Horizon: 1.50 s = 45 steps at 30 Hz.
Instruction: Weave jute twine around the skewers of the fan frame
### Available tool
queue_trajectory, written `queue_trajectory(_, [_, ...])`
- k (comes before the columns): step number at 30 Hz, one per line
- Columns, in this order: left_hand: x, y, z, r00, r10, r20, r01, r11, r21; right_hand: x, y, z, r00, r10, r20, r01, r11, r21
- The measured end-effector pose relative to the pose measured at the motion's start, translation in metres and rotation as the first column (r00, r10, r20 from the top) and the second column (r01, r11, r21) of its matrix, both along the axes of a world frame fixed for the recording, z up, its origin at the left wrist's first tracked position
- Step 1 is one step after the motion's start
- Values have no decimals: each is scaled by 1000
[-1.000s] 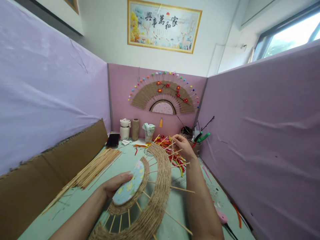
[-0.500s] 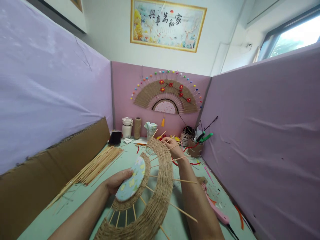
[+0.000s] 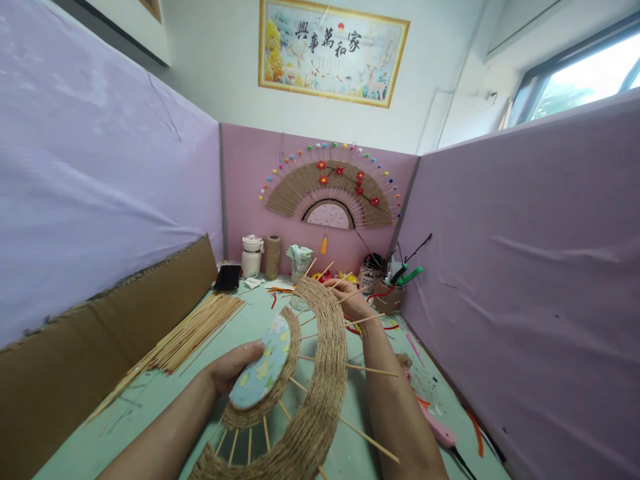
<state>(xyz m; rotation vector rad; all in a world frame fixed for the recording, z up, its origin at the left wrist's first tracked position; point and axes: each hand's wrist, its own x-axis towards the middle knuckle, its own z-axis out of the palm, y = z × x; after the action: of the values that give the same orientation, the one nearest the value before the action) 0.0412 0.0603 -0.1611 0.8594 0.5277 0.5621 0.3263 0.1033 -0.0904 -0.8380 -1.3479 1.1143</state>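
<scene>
A half-round fan of jute twine wound over thin wooden sticks is tilted in front of me, its wide twine band (image 3: 327, 360) curving down to the lower edge. Its inner half-disc (image 3: 265, 367) is covered in blue floral cloth. My left hand (image 3: 235, 367) grips this half-disc, thumb on top and fingers hidden beneath. At the far end of the band, my right hand (image 3: 353, 300) is closed, its fingers curled among the protruding sticks at the outer edge. Whatever lies between those fingertips is too small and partly hidden to make out.
Loose bamboo sticks (image 3: 195, 333) lie at left beside a cardboard strip (image 3: 110, 307). A white jar (image 3: 252, 257), twine roll (image 3: 273, 257) and tool pot (image 3: 389, 293) stand at the back. A pink glue gun (image 3: 437, 427) lies at right. A finished fan (image 3: 330, 193) hangs behind.
The fan has tipped very slightly, its lower sticks a little lower in view. Both hands keep their places on it. The camera view has shifted a little.
</scene>
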Motion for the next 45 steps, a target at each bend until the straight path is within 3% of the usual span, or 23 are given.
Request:
queue_trajectory(4, [-2, 1, -5, 1000, 18, 14, -18, 1000, -19, 3, 4, -8, 996, 58, -72, -58, 998, 0])
queue_trajectory(10, [3, -5, -7, 995, -99, -2, 99, 994, -40, 6, 14, -9, 992, -113, -51, 116, 992, 54])
queue_trajectory(17, [11, -10, -11, 987, -159, 9, 159, 987, -22, 15, 19, -4, 943, -316, -99, 330, 927, 181])
queue_trajectory(27, [12, -10, -10, 984, -179, 2, 179, 984, -18, 22, 13, 3, 922, -363, -137, 383, 907, 175])
queue_trajectory(38, [15, -13, -14, 962, -273, -14, 273, 962, 17, 32, 7, -3, 977, -170, -129, 173, 985, 16])
queue_trajectory(45, [15, -13, -9, 978, -208, 3, 208, 978, 17, 6, 7, -8, 994, -20, 109, 30, 995, -91])
